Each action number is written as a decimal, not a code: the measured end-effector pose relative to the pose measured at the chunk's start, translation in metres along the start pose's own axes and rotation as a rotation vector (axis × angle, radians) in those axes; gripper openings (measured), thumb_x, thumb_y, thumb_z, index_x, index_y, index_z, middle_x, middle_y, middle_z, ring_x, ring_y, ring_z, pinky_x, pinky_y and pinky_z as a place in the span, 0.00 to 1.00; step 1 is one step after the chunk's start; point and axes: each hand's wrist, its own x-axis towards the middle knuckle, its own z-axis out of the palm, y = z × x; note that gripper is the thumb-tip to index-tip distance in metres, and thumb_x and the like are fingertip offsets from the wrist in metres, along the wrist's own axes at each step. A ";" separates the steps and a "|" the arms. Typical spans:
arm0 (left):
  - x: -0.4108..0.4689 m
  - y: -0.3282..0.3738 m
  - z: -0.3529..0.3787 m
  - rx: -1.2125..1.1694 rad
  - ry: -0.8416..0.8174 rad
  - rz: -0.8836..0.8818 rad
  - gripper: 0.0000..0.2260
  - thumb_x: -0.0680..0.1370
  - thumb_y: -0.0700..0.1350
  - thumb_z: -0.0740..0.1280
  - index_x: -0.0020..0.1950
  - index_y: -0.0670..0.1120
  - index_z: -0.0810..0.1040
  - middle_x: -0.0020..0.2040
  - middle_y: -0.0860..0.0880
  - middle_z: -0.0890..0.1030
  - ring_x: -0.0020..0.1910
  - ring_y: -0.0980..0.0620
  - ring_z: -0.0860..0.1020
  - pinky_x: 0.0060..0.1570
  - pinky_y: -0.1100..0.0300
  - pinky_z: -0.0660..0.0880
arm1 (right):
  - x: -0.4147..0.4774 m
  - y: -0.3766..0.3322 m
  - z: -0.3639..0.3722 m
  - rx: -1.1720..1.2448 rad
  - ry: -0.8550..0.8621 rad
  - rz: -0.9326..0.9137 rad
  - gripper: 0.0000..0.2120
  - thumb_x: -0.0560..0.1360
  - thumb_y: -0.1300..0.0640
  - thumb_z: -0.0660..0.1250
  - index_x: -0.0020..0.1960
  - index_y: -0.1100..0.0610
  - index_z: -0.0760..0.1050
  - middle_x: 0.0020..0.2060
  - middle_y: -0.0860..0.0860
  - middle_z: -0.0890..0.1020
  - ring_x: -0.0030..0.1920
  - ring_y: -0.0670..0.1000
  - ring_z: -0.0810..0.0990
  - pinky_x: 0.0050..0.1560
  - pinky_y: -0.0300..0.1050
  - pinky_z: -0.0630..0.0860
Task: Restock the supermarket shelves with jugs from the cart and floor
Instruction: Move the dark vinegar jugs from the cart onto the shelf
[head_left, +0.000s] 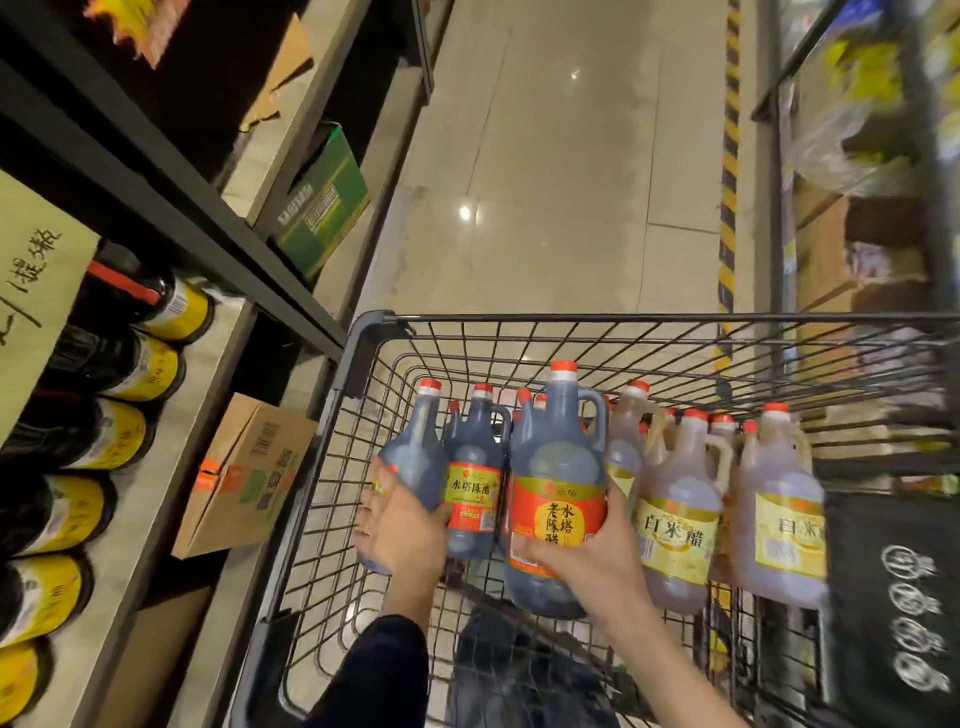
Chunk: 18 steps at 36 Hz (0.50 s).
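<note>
In the black wire cart (363, 332), my left hand (400, 525) grips a small dark plastic jug (415, 462), my right hand (587, 558) the big red-labelled dark jug (558, 467); held by their smooth bellies, either may slip.

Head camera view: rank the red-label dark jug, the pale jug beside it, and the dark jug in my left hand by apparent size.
1. Red-label dark jug, in the right hand, nearest the camera, so possibly inflated.
2. Pale jug, a close second.
3. Dark jug in the left hand, slimmest.
</note>
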 end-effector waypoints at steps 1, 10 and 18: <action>0.000 -0.001 0.000 -0.004 0.006 0.006 0.51 0.68 0.57 0.75 0.78 0.46 0.44 0.74 0.39 0.61 0.72 0.40 0.62 0.69 0.44 0.59 | -0.001 0.001 -0.002 0.004 0.001 0.003 0.45 0.53 0.60 0.83 0.62 0.47 0.64 0.50 0.46 0.79 0.49 0.45 0.80 0.46 0.44 0.78; -0.004 -0.010 -0.010 -0.113 0.033 0.097 0.50 0.62 0.54 0.77 0.76 0.46 0.53 0.64 0.39 0.74 0.61 0.38 0.73 0.56 0.45 0.70 | -0.006 0.002 -0.018 0.016 -0.013 0.009 0.46 0.53 0.59 0.83 0.64 0.45 0.63 0.52 0.46 0.79 0.50 0.46 0.80 0.51 0.50 0.80; -0.025 -0.012 -0.027 -0.241 -0.030 0.056 0.45 0.61 0.55 0.79 0.71 0.44 0.61 0.58 0.39 0.78 0.55 0.39 0.78 0.50 0.50 0.73 | -0.016 -0.015 -0.034 0.016 -0.003 0.001 0.46 0.54 0.59 0.83 0.66 0.47 0.63 0.51 0.45 0.77 0.51 0.46 0.78 0.48 0.44 0.77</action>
